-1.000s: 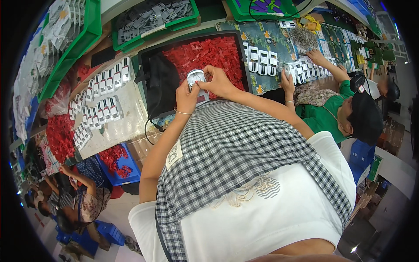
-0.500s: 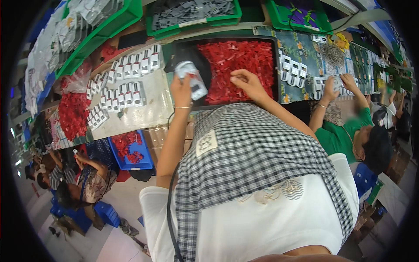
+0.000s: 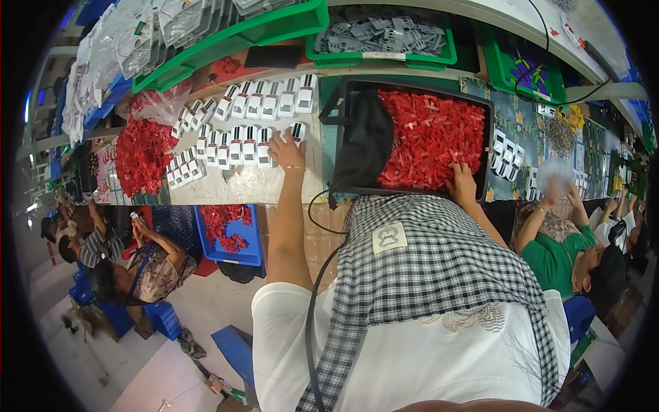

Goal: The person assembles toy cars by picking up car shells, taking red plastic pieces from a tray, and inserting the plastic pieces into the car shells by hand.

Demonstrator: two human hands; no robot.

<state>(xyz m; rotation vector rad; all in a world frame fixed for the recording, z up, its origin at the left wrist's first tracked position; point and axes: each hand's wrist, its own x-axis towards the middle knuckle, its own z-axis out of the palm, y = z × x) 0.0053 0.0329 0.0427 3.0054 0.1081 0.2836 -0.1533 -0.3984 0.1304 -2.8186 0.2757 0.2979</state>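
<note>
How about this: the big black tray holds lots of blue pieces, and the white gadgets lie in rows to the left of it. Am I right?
Not quite: the pieces in the big black tray are red, not blue, as the head view shows. The white gadgets do lie in rows to its left.

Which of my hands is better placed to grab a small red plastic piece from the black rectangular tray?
Probably your right hand: it reaches the small red plastic pieces at the near edge of the black rectangular tray. Your left hand is away to the left, on a white, black-ended device.
</note>
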